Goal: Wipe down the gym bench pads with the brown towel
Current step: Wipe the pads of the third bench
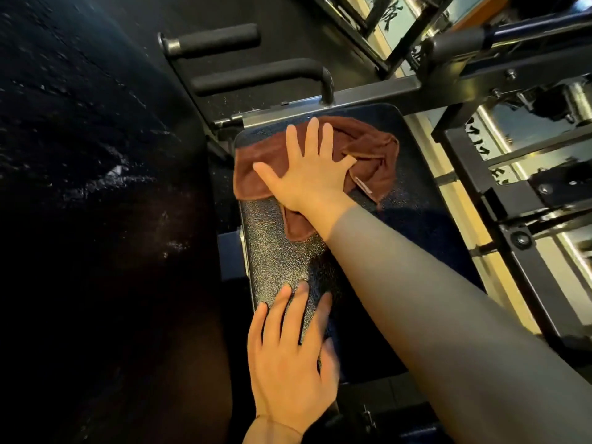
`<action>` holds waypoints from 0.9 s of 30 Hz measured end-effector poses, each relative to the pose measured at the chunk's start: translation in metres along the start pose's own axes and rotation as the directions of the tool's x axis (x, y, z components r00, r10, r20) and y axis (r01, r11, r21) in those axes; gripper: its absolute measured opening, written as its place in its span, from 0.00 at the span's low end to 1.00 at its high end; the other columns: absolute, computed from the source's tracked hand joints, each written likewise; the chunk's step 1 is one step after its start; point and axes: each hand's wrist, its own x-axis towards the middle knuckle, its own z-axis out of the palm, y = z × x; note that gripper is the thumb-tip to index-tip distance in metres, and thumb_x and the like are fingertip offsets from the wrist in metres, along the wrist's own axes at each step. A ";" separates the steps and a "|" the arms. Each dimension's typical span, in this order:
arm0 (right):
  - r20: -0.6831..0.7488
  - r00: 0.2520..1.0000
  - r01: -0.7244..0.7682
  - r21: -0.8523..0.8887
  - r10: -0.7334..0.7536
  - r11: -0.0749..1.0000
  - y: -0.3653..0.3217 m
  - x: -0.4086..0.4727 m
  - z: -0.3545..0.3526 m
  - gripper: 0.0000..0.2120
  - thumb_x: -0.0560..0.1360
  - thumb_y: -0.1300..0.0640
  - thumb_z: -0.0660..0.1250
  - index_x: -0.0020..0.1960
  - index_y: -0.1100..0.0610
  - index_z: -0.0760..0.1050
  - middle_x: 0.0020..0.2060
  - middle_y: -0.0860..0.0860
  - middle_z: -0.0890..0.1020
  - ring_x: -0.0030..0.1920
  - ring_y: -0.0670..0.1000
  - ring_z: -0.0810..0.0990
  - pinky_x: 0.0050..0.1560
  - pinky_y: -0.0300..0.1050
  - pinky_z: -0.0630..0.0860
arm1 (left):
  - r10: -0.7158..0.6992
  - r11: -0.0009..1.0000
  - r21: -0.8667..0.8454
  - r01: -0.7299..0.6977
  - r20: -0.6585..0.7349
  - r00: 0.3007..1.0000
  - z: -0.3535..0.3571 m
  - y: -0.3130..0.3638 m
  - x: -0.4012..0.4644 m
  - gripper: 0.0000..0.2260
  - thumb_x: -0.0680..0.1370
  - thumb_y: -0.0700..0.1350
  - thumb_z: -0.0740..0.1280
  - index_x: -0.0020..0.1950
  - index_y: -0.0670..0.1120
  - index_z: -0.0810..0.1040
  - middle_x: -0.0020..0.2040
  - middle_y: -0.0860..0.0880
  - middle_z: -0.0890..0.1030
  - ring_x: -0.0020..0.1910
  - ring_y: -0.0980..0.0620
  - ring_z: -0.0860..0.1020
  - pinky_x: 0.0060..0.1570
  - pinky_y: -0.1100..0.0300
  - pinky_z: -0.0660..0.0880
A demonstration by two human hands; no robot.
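Observation:
A dark textured bench pad (416,203) runs from the lower middle toward the upper middle of the head view. The brown towel (374,155) lies crumpled on its far end. My right hand (307,168), on a grey-sleeved arm, presses flat on the towel with fingers spread. My left hand (288,357) rests flat on the near left part of the pad, fingers straight, holding nothing. The middle of the towel is hidden under my right palm.
Two black foam-covered handles (256,76) stick out left beyond the pad's far end. A metal frame bar (378,94) crosses behind the pad. Racks with weights (544,174) stand on the right. Dark speckled rubber floor (80,155) lies on the left.

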 end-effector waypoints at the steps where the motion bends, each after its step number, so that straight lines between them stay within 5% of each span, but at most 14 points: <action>1: 0.001 1.000 -0.020 0.011 0.020 1.000 -0.004 0.013 -0.004 0.42 0.77 0.27 0.44 0.81 0.50 0.38 0.79 0.57 0.37 0.78 0.60 0.35 0.70 0.74 0.47 | -0.005 1.000 0.005 0.005 0.000 1.000 0.000 0.000 0.000 0.25 0.72 0.50 0.61 0.70 0.53 0.73 0.69 0.46 0.76 0.71 0.46 0.70 0.69 0.45 0.64; 13: -0.091 0.984 -0.148 0.048 0.152 0.988 0.072 0.027 -0.024 0.39 0.77 0.28 0.45 0.81 0.47 0.42 0.80 0.53 0.41 0.79 0.58 0.39 0.73 0.71 0.45 | 0.043 0.998 0.035 -0.043 -0.013 0.999 0.007 -0.004 -0.001 0.26 0.73 0.51 0.62 0.72 0.53 0.70 0.70 0.44 0.76 0.71 0.43 0.69 0.72 0.46 0.60; 27: -0.085 0.985 -0.148 0.003 0.148 0.989 0.101 -0.172 0.026 0.31 0.82 0.40 0.45 0.80 0.48 0.39 0.80 0.53 0.41 0.79 0.55 0.39 0.73 0.58 0.57 | 0.015 0.999 0.048 -0.023 0.164 0.986 -0.017 0.005 0.004 0.22 0.80 0.49 0.55 0.71 0.47 0.75 0.72 0.42 0.74 0.73 0.41 0.69 0.71 0.44 0.61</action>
